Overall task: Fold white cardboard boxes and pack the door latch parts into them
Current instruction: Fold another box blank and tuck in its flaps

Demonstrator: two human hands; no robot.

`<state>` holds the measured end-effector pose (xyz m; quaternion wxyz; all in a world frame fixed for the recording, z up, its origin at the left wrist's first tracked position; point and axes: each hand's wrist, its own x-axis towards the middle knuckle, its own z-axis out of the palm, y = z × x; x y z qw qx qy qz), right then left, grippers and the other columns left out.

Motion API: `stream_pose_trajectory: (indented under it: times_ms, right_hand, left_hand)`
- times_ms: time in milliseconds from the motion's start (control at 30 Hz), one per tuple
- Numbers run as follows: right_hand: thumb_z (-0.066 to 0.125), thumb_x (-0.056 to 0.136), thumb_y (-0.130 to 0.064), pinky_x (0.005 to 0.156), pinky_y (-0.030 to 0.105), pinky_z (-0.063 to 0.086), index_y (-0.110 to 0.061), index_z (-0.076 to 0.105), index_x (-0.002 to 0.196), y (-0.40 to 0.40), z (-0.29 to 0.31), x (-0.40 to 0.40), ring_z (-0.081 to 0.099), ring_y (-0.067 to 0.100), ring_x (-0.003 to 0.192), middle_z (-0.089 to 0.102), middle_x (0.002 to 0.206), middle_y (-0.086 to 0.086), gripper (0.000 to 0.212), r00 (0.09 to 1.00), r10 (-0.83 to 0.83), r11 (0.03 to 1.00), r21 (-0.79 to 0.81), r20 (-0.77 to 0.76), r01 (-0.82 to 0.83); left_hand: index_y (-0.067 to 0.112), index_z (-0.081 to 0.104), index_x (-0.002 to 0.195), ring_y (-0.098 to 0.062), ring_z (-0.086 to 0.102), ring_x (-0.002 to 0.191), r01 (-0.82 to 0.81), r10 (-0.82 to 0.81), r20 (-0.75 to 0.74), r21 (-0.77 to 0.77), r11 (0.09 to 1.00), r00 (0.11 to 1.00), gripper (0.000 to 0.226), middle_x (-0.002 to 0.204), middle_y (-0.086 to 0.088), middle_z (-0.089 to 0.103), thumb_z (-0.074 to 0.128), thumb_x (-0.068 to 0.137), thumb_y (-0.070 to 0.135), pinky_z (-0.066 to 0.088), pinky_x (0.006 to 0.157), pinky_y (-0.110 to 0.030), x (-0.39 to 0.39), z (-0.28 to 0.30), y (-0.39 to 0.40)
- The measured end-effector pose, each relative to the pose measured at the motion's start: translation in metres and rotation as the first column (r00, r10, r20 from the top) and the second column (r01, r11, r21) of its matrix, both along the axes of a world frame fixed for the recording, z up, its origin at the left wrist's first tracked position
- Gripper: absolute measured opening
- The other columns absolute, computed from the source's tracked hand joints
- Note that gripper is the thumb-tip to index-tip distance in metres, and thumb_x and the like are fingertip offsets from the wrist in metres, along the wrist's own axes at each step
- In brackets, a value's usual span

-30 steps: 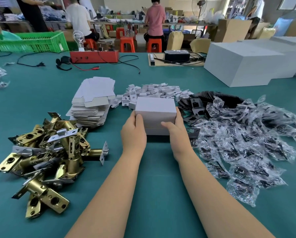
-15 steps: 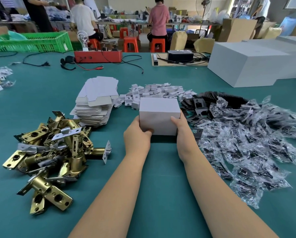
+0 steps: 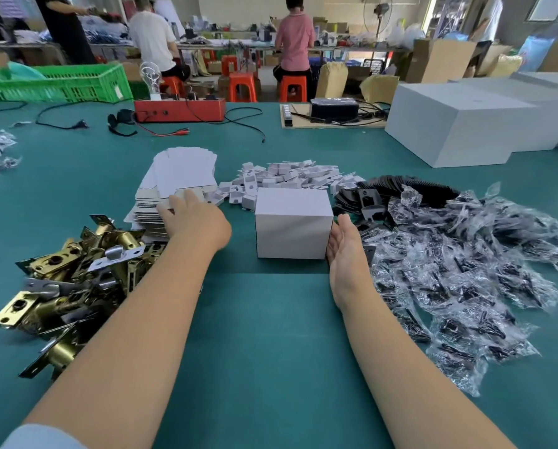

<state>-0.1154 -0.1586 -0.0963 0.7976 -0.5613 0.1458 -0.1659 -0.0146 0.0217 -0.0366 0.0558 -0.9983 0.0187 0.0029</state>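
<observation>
A folded white cardboard box [image 3: 292,223] stands closed on the green table [image 3: 258,319]. My right hand [image 3: 344,254] lies flat against its right side, fingers straight. My left hand [image 3: 195,218] reaches out to the stack of flat white box blanks [image 3: 177,179], its fingers touching the near edge of the top sheets. A heap of brass door latches [image 3: 70,277] lies at the left. Bagged black parts in clear plastic [image 3: 459,270] spread at the right.
Small white folded inserts [image 3: 287,178] and black plates [image 3: 378,192] lie behind the box. Large white cartons [image 3: 465,124] stand at the back right, a red device [image 3: 178,110] with cables and a green crate [image 3: 60,84] at the back left. People work at far benches.
My left hand has let go of the folded box and moved left to the stack of flat blanks. My right hand has opened flat against the box's right side.
</observation>
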Motion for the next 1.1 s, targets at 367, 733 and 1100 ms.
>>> stream_pose_trajectory:
  times_ms: [367,733,1100]
  right_hand:
    - [0.047,0.097,-0.017,0.087,0.023,0.043,-0.023,0.049,0.115,-0.002,0.029,-0.017,0.054,0.010,0.100,0.056,0.105,-0.002,0.019,0.937,-0.326,0.937,-0.086,0.126,0.338]
    - [0.041,0.086,-0.064,0.068,0.043,0.057,-0.006,0.064,0.116,-0.012,0.048,-0.061,0.070,0.033,0.088,0.070,0.103,0.019,0.069,0.945,0.322,0.839,0.446,0.051,-0.310]
    - [0.043,0.089,-0.055,0.105,0.056,0.034,-0.008,0.059,0.129,-0.005,0.020,-0.085,0.045,0.042,0.127,0.054,0.133,0.023,0.064,0.901,0.252,0.615,0.660,0.354,-0.432]
  left_hand:
    - [0.006,0.018,0.152,-0.030,0.018,0.145,0.207,-0.047,0.453,-0.312,0.927,0.890,0.060,0.161,-0.007,0.017,0.039,0.097,0.017,0.013,0.115,-0.056,-0.054,0.007,-0.003]
    - [-0.001,0.073,0.085,-0.020,0.069,0.082,0.945,-0.307,0.923,-0.140,0.296,0.233,0.036,0.086,-0.009,0.073,0.038,0.093,-0.004,0.057,0.080,-0.038,-0.146,0.002,-0.027]
    - [0.005,0.070,0.084,-0.015,0.061,0.083,0.862,-0.375,0.780,-0.485,0.146,0.502,0.011,0.083,-0.002,0.070,0.074,0.076,0.011,0.051,0.082,-0.028,-0.166,-0.045,-0.044]
